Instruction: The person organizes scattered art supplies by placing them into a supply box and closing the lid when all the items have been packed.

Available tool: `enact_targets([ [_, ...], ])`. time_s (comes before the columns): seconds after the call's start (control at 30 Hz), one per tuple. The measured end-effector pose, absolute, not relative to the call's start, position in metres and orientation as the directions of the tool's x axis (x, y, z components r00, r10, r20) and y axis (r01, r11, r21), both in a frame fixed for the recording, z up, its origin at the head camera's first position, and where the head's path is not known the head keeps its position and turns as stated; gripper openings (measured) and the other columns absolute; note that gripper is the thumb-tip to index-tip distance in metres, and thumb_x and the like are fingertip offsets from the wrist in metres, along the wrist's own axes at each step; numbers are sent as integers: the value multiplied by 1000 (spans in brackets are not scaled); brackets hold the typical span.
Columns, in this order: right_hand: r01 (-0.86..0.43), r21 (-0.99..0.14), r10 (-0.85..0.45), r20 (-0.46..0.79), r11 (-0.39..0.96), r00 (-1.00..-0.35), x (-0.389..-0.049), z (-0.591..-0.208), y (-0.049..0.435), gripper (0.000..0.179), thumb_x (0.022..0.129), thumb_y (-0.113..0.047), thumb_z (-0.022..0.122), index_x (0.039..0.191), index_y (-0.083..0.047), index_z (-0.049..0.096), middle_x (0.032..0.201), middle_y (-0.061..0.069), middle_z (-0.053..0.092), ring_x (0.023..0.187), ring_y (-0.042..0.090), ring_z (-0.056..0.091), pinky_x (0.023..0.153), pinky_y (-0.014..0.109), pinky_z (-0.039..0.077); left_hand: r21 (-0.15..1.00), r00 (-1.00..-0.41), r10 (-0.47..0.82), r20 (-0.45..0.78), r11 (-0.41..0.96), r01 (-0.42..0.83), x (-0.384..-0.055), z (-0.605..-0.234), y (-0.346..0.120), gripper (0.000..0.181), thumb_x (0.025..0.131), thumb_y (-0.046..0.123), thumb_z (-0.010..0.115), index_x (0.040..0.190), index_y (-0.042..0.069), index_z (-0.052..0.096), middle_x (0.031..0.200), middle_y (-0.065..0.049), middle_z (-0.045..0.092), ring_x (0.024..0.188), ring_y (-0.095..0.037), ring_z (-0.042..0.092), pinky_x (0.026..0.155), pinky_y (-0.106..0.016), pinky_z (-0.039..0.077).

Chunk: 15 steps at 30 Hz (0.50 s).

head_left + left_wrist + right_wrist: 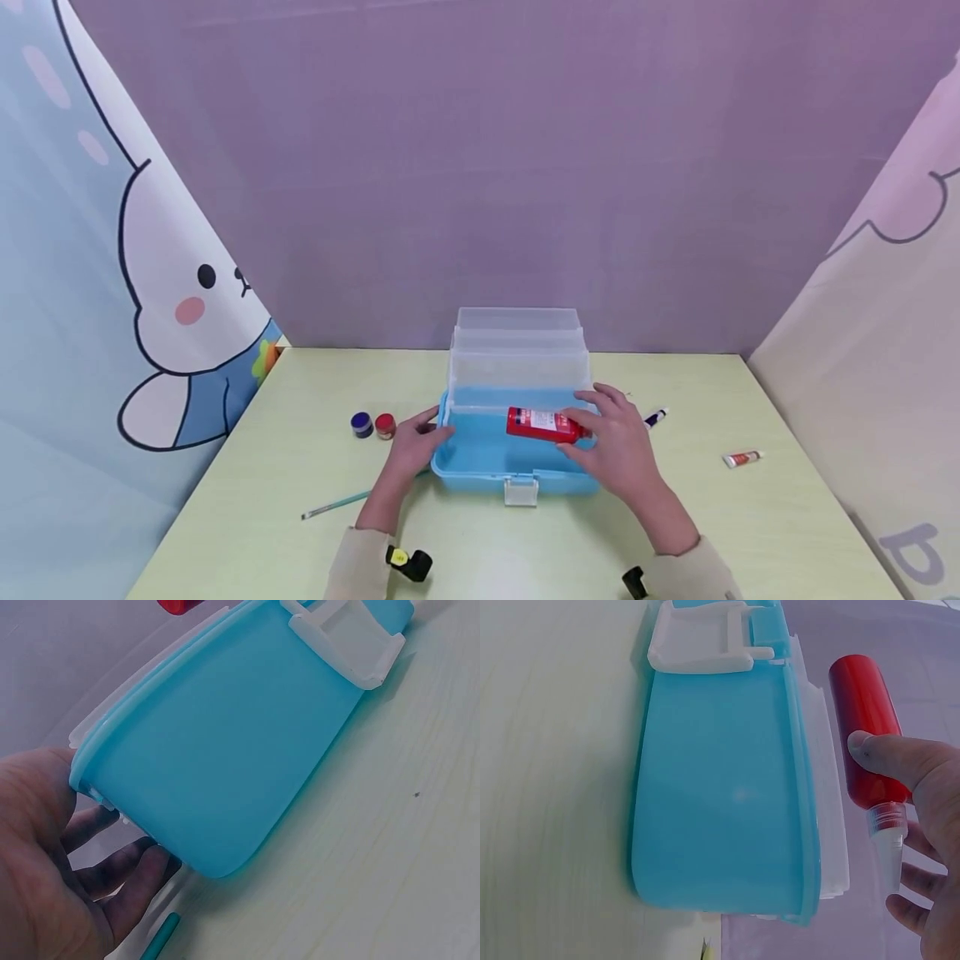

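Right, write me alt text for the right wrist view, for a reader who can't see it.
A right hand holds a red cylindrical bottle with a translucent tapered nozzle, which points toward the picture's bottom. Left of it in frame, a light-blue plastic box with a white plastic latch sits on a pale wood-grain table.

Up it hangs, the red cylindrical plastic bottle (542,426), held sideways, translucent nozzle (889,859) to the right, over the light-blue plastic box (480,482)! Box open, clear lid (519,354) raised far side, whitish latch (521,492) near.
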State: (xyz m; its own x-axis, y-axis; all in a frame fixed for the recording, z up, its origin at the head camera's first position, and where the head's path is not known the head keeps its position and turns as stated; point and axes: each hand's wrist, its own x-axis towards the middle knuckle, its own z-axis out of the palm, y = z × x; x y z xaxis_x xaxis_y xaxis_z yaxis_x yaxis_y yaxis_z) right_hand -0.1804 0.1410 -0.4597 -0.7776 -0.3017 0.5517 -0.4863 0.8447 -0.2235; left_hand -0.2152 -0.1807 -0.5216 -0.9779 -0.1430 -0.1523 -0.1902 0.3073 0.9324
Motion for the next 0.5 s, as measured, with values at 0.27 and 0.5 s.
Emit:
enact_targets([
  [0.27,-502,-210,-328,540,839,-775,-182,-467,138,62,56,-34,95,112,-19,74,126,9,59,125,35,43,87,57,48,936,-979,-136,-152,297,-187,-216,-522,-181,60,85,32,75,139,13,56,111,-12,60,99,-28,56,84,-41,53],
  [0.5,-501,-218,-340,509,838,-791,-184,-471,135,62,56,-34,95,113,-20,74,128,9,57,128,34,40,88,58,47,938,-980,-134,-150,293,-184,-214,-522,-180,61,85,32,75,139,12,55,111,-13,60,99,-29,56,84,-41,53],
])
